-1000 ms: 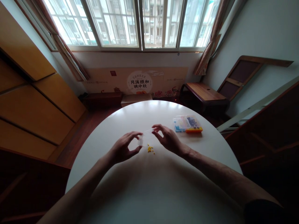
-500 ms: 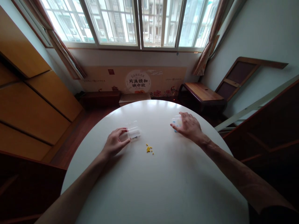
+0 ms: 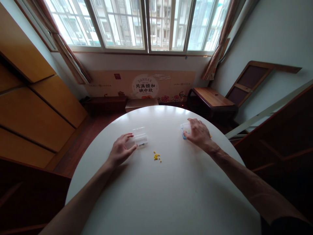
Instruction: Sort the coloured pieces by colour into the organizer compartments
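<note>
My left hand [image 3: 121, 148] grips the left side of a small clear plastic box [image 3: 141, 139], thumb at its near edge and fingers at its far edge. The box's clear lid [image 3: 138, 130] stands open at the back. My right hand [image 3: 197, 132] is closed over a second clear plastic box [image 3: 185, 126] with blue bits [image 3: 184, 134] in it; much of this box is hidden under the palm. Between the boxes, nearer to me, several tiny yellow beads [image 3: 156, 156] lie in a loose cluster. Another yellow bit [image 3: 210, 135] shows beside my right wrist.
Both boxes rest on a round white table [image 3: 171, 195]. Beyond its far edge are a low wooden stool [image 3: 214, 96], a cardboard box [image 3: 140, 103] and a printed panel [image 3: 97, 80] under the window. Wooden cabinets [image 3: 36, 107] stand at the left.
My right thumb has drawn in toward the palm, and the yellow bit beside the right wrist has come into view. My left hand and the bead cluster stay about the same.
</note>
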Available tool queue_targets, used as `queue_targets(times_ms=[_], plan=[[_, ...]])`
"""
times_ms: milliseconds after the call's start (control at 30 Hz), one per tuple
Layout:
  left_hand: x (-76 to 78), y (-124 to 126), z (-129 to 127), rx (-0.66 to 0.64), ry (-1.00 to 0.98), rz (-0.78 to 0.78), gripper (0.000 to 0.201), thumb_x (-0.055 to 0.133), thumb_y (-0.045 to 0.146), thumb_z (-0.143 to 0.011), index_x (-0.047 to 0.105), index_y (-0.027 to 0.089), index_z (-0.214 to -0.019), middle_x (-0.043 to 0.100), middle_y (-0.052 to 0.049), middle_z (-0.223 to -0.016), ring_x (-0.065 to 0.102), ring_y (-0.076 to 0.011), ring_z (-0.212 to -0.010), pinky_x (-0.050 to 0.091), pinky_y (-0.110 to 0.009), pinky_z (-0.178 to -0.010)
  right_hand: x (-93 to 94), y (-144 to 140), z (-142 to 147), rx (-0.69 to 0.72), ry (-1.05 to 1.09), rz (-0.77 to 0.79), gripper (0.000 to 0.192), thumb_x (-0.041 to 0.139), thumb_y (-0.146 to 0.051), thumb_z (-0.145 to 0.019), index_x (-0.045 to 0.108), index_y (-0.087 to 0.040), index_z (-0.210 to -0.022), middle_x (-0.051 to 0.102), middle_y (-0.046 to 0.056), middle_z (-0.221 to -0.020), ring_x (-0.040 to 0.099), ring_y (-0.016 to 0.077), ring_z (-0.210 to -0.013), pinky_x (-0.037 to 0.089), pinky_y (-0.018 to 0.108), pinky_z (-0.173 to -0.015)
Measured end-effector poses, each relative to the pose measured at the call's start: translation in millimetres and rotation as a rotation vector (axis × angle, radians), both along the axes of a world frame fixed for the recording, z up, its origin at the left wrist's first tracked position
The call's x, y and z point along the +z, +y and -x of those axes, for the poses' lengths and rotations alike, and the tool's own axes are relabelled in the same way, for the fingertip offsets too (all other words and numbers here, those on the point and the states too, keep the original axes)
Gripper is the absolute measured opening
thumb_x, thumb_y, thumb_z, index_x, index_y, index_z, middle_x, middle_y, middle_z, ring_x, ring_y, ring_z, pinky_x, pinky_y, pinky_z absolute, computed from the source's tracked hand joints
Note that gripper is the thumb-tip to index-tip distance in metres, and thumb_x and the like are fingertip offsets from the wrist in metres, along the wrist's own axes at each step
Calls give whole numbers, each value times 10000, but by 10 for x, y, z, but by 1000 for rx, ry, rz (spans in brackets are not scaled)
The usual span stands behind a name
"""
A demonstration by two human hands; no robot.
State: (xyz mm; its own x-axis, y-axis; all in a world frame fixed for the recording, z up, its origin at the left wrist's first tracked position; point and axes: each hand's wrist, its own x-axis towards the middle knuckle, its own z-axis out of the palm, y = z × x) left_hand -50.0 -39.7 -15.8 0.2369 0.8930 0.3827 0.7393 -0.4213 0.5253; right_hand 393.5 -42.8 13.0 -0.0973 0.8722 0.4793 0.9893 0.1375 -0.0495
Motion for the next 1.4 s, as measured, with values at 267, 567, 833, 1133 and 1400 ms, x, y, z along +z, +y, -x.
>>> queue_targets(times_ms=[267, 567, 833, 1133, 1400], plan=[[131, -134, -46, 60, -25, -70, 524, 694, 536, -967, 643, 201, -1367, 714, -132, -1402, 669, -360, -1328, 508, -534, -1185, 53, -85, 108, 245, 189, 20, 600, 709, -310, -910, 570, -125, -1464, 670, 207, -1393, 660, 376, -1264, 541, 498, -1130], [438, -401, -326, -30, -196, -317, 202, 686, 388, -1046, 707, 199, -1116, 741, -73, -1100, 704, -228, -950, 579, -408, -941, 115, -180, 183, 384, 359, 93, 448, 760, -358, -962, 654, -196, -1366, 715, 166, -1347, 725, 363, -1218, 600, 522, -1078], [245, -569, -786, -331, -312, 212, 605, 797, 545, -979, 640, 205, -1455, 747, -149, -1374, 761, -271, -1104, 641, -421, -967, 183, -485, 826, 819, 604, 197, 353, 809, -367, -1006, 709, -256, -1325, 755, 110, -1363, 760, 276, -1231, 630, 432, -1072], [107, -432, -724, -224, -462, 250, 696, 887, 622, -872, 738, 192, -1399, 788, -146, -1337, 759, -318, -1141, 672, -436, -930, 71, -538, 1135, 915, 608, 81, 345, 744, -328, -1069, 742, -250, -1405, 774, 126, -1418, 803, 267, -1225, 687, 418, -1057], [71, -414, -704, -259, -506, 158, 602, 909, 524, -886, 788, 187, -1369, 823, -133, -1248, 755, -254, -983, 652, -354, -799, -73, -459, 1124, 950, 290, -52, 465, 590, -250, -1143, 602, -245, -1608, 683, 123, -1577, 755, 289, -1349, 683, 438, -1113]])
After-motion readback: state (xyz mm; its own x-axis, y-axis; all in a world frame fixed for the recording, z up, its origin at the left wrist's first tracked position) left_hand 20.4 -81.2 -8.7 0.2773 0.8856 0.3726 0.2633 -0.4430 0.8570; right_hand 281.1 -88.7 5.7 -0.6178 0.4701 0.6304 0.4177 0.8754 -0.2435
